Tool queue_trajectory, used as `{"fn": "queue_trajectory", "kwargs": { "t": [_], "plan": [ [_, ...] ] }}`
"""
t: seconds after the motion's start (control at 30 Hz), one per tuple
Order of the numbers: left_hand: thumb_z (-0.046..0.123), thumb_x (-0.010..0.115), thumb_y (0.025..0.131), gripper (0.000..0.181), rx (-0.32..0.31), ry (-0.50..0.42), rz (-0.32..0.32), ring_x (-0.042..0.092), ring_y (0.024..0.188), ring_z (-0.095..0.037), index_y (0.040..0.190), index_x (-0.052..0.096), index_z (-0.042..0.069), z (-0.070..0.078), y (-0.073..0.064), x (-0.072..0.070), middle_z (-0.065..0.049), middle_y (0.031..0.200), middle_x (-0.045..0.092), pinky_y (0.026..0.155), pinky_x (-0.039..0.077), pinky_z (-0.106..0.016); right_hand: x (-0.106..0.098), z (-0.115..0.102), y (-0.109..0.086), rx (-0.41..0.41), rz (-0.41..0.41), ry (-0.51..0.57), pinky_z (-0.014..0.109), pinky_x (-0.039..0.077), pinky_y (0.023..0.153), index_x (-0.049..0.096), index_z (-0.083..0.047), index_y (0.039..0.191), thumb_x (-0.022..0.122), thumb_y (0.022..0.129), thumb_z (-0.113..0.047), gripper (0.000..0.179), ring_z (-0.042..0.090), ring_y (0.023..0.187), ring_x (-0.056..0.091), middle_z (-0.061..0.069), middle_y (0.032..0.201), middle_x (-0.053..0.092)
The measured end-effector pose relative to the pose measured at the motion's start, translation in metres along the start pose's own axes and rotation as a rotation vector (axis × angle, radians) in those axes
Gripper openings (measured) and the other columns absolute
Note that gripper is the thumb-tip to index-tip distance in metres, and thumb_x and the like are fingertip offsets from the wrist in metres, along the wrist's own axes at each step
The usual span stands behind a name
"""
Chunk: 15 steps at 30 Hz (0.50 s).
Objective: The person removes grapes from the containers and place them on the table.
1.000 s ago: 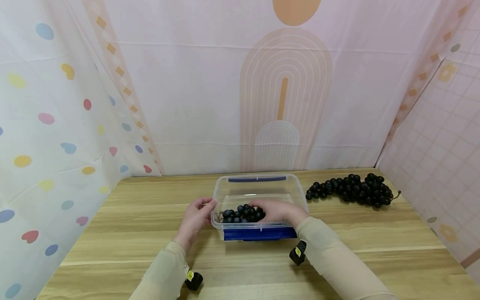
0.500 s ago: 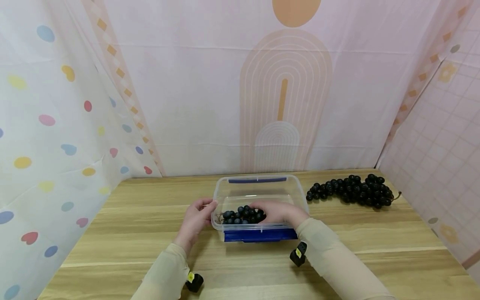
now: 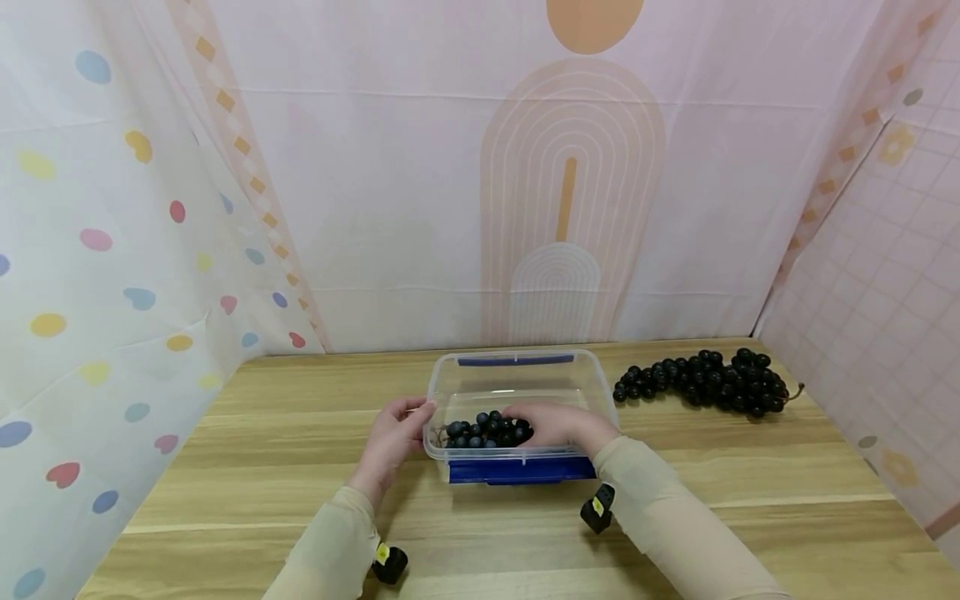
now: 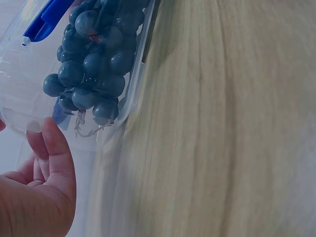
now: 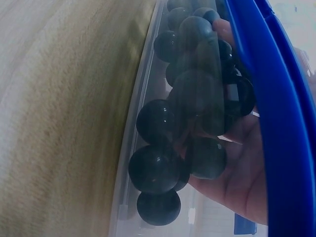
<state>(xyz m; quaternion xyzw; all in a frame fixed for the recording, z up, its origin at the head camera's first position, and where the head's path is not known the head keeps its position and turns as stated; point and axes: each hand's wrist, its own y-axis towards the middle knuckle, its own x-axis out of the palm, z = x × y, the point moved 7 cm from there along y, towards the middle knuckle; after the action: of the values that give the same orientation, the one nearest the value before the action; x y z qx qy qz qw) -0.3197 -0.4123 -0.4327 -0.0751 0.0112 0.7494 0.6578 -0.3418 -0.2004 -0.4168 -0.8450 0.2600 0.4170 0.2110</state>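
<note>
A clear plastic container [image 3: 600,392] with blue latches stands on the table, with no lid on it. Inside, along its near wall, lies a bunch of dark grapes [image 3: 480,432], its stem end to the left. My right hand [image 3: 558,423] reaches into the container and grips the right part of the bunch. Through the clear wall the right wrist view shows fingers [image 5: 244,173] round the grapes [image 5: 155,168]. My left hand [image 3: 393,433] pinches the container's left rim; its thumb and fingers [image 4: 59,153] meet at the clear wall near the stem.
A second, longer bunch of dark grapes [image 3: 712,382] lies on the wooden table [image 3: 300,467] to the right of the container, its stem pointing right. Patterned curtains [image 3: 390,208] stand behind the table and at both sides.
</note>
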Motion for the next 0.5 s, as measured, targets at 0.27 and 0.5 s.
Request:
{"fn": "queue_trajectory", "kwargs": {
  "t": [0.27,0.5],
  "plan": [
    [0.019,0.061,0.099,0.039,0.003,-0.006,0.0,0.062,0.077,-0.017,0.127,0.056,-0.007,-0.0004,0.0004,0.0002,-0.02,0.106,0.061,0.064,0.053,-0.027,0.0003,0.0009,-0.0009,0.004,0.001,0.022,0.045,0.035,0.11,0.046,0.007,0.142,0.07,0.092,-0.015,0.059,0.037,0.134,0.042,0.021,0.145,0.047],
    [0.017,0.061,0.099,0.038,0.015,-0.016,-0.002,0.061,0.075,-0.016,0.127,0.056,-0.008,-0.0027,0.0029,0.0007,-0.02,0.105,0.062,0.063,0.053,-0.027,0.0018,0.0039,-0.0003,0.047,-0.018,0.052,0.047,0.037,0.108,0.045,0.001,0.145,0.07,0.093,-0.016,0.06,0.036,0.135,0.042,0.018,0.147,0.046]
  ]
}}
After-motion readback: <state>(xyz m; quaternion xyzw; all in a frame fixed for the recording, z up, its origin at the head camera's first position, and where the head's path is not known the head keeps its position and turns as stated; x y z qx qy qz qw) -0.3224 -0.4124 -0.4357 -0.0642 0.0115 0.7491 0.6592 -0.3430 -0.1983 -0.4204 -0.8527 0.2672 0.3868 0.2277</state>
